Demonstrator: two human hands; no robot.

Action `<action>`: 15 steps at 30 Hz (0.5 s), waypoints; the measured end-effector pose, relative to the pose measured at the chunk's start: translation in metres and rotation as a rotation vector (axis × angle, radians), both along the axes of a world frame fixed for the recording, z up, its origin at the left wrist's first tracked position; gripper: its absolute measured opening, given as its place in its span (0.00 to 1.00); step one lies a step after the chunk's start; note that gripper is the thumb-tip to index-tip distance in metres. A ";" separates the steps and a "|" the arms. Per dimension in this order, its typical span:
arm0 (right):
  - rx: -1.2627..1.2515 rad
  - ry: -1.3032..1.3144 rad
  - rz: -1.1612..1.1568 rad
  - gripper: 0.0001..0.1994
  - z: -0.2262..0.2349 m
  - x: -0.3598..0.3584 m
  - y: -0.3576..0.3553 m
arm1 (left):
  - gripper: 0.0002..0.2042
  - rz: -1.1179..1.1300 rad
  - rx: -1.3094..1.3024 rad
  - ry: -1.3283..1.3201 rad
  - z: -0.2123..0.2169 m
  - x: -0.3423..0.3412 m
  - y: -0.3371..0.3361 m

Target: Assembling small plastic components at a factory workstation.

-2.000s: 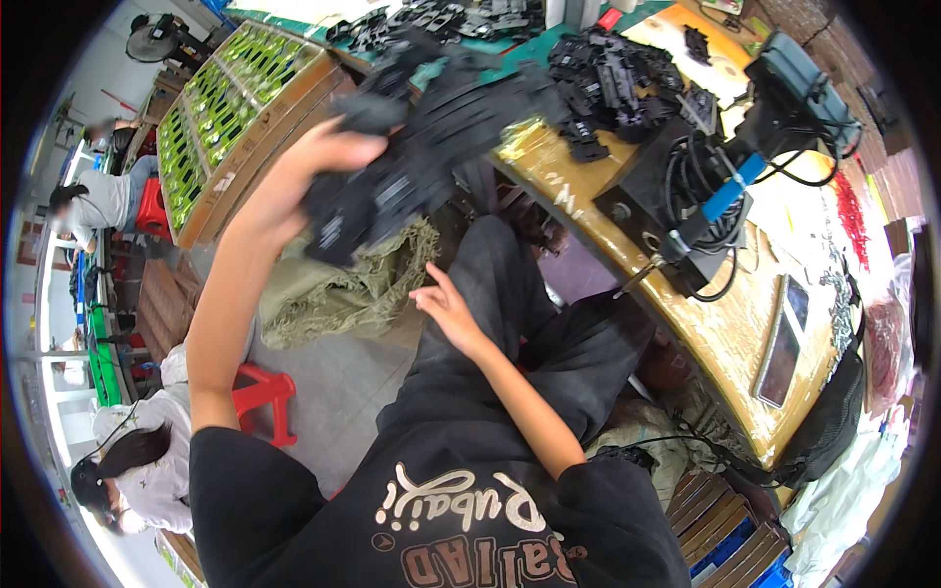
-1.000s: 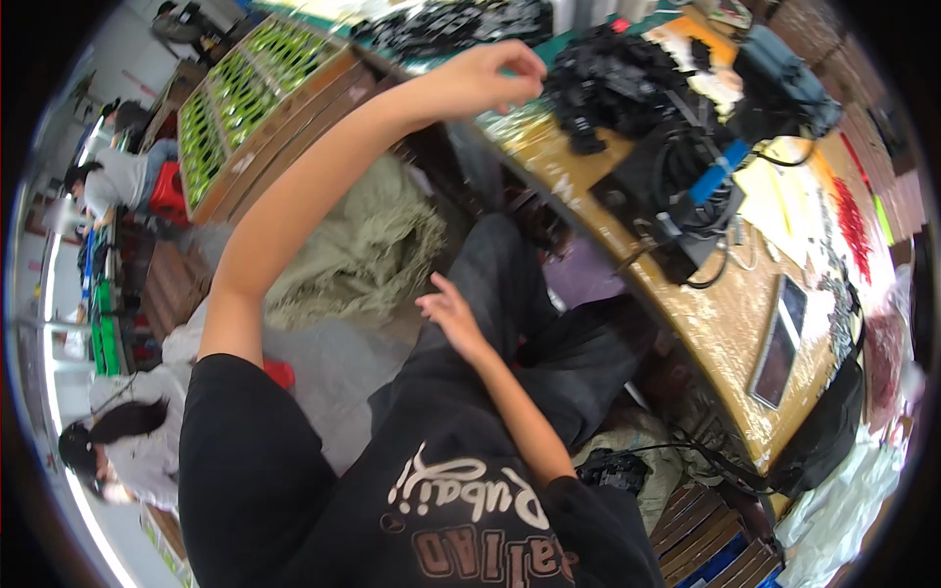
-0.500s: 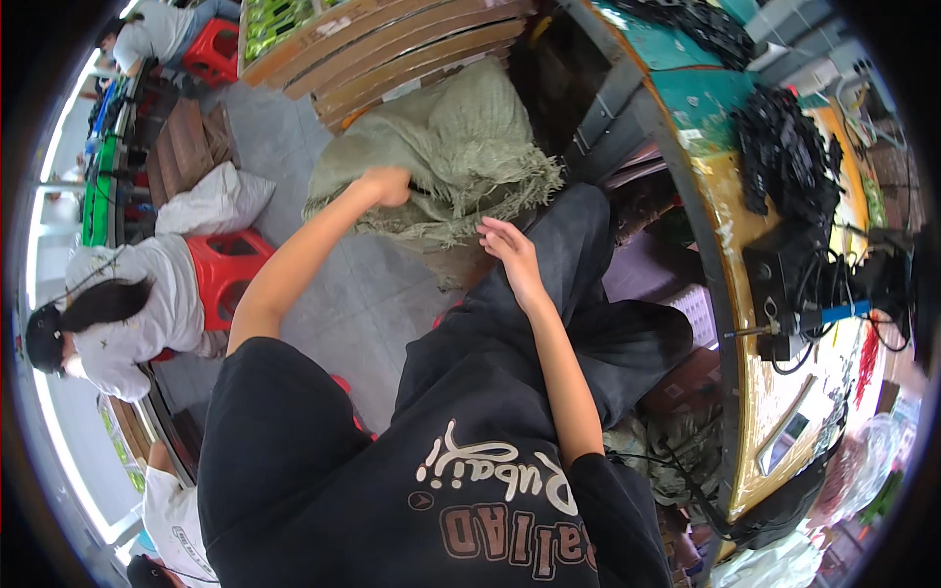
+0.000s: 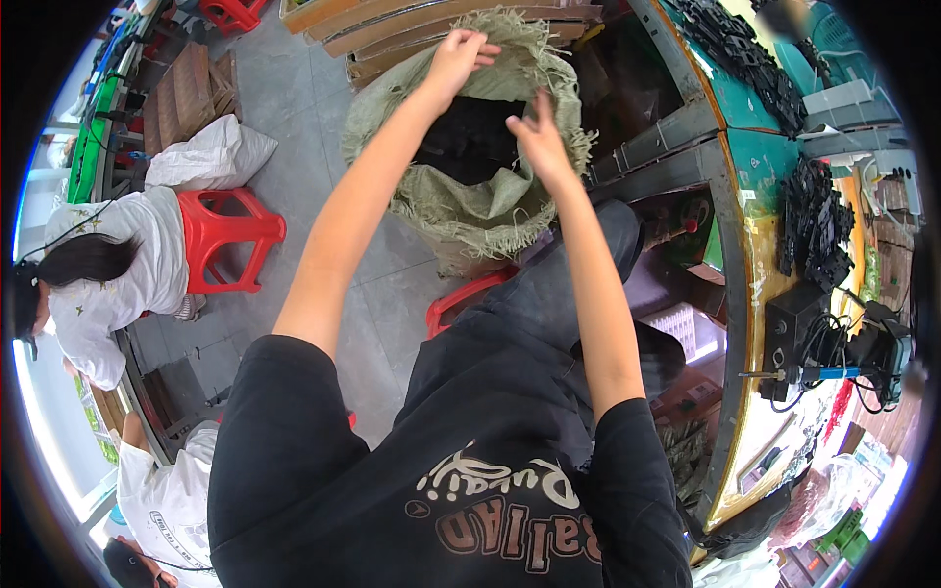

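here left hand [image 4: 459, 57] grips the sack [image 4: 461, 201] rim, right hand [image 4: 537, 137] spread open inside.

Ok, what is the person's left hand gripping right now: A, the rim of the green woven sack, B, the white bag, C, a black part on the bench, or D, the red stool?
A: the left hand pinches the frayed rim of the green woven sack, while the right hand hovers open at its mouth.

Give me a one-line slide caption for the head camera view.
Seated person's left hand and right hand hold open a green woven sack of dark parts beside a workbench.
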State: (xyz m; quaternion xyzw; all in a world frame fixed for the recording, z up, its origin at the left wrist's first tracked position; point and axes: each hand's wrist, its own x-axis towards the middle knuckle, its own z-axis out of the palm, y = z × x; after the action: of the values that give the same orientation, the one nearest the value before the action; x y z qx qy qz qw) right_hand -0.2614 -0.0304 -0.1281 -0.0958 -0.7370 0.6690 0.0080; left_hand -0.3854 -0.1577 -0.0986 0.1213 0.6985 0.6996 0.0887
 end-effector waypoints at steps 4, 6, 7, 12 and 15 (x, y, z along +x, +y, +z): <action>0.078 0.094 -0.112 0.35 0.006 -0.007 0.030 | 0.06 0.254 0.047 0.085 -0.060 0.050 -0.007; 0.114 0.077 -0.099 0.35 0.003 -0.006 0.034 | 0.06 0.064 -0.406 0.374 -0.099 0.066 -0.020; 0.148 0.051 -0.090 0.36 0.003 -0.004 0.038 | 0.05 -0.065 -0.789 0.458 -0.107 0.072 -0.020; -0.089 0.017 -0.050 0.34 0.011 0.034 0.021 | 0.27 -0.191 -1.352 0.667 -0.177 0.041 -0.032; -0.239 -0.007 -0.042 0.33 0.037 0.073 -0.001 | 0.27 0.162 -1.098 0.997 -0.150 -0.014 -0.034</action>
State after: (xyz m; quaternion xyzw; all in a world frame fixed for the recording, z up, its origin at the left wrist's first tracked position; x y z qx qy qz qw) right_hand -0.1884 -0.0313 -0.0910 -0.1135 -0.6501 0.7513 0.0080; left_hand -0.3992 -0.1913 -0.2488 0.3108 0.9116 0.1162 -0.2425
